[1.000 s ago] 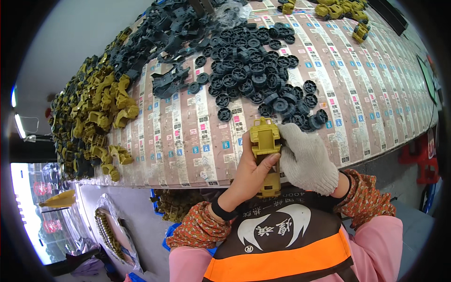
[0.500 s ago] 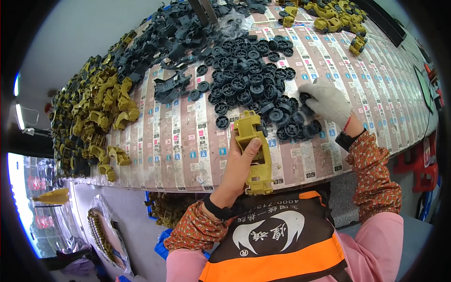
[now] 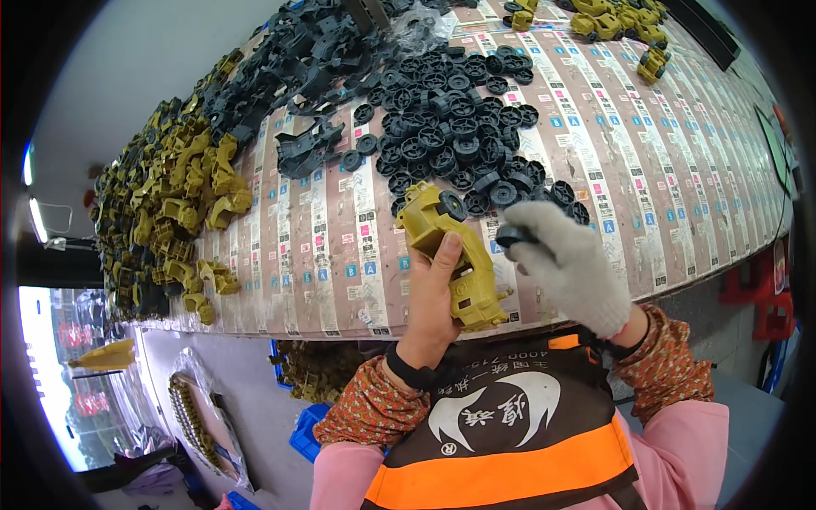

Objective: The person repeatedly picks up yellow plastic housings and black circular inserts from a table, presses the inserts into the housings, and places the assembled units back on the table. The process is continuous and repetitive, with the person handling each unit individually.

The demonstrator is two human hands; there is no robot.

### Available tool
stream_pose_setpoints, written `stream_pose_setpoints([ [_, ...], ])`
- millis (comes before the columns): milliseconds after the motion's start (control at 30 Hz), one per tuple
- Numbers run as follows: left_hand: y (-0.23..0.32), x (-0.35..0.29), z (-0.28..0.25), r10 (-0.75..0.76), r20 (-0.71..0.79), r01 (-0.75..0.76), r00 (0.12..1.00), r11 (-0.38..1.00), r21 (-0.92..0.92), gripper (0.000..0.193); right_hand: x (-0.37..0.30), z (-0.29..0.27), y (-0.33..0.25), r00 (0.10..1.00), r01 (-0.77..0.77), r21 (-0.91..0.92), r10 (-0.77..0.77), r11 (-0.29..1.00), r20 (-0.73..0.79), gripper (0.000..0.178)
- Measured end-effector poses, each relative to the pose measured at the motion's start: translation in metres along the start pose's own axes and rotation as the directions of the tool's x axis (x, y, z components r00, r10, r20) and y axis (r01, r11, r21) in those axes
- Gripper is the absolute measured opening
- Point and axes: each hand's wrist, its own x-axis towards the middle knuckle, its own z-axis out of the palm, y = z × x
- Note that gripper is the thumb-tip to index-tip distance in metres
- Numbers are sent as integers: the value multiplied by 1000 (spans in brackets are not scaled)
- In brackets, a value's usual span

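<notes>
My bare left hand point(image 3: 432, 297) grips a mustard-yellow toy truck point(image 3: 476, 293) above the table's near edge. One black wheel point(image 3: 450, 205) shows on the truck's far end, facing right. My right hand point(image 3: 578, 268), in a whitish knitted glove, pinches a loose black toy wheel point(image 3: 513, 235) just right of the truck, apart from it. Behind both hands lies a heap of black wheels point(image 3: 442, 127).
Yellow toy truck bodies point(image 3: 178, 178) pile up on the left. Dark plastic parts point(image 3: 297, 59) spread across the far left, beside a clear plastic bag point(image 3: 421, 30). Trucks with wheels point(image 3: 599, 21) stand at the far right. A blue crate point(image 3: 308, 429) and red stool point(image 3: 769, 297) are below table height.
My right hand has come from the wheel heap towards me and left, carrying a wheel. My left hand has turned the truck, so its mounted wheel now shows face-on.
</notes>
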Motion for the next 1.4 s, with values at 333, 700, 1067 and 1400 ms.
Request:
stream_pose_setpoints([
  [333, -1, 4, 7, 184, -70, -178, 980, 980, 84, 37, -36, 21, -4, 999, 21, -53, -20, 998, 32, 34],
  [700, -9, 1, 0, 281, -85, -261, 956, 945, 196, 51, -42, 22, -1, 995, -100, 39, 100, 994, 9, 33],
  [1067, -17, -1, 6, 425, 44, -424, 904, 879, 218, 69, -54, 22, -4, 995, 28, -123, -16, 992, 94, 38],
  [1400, -16, 2, 6, 119, 256, -205, 959, 917, 342, 85, -43, -8, 6, 973, 47, -221, 5, 974, 230, 42],
])
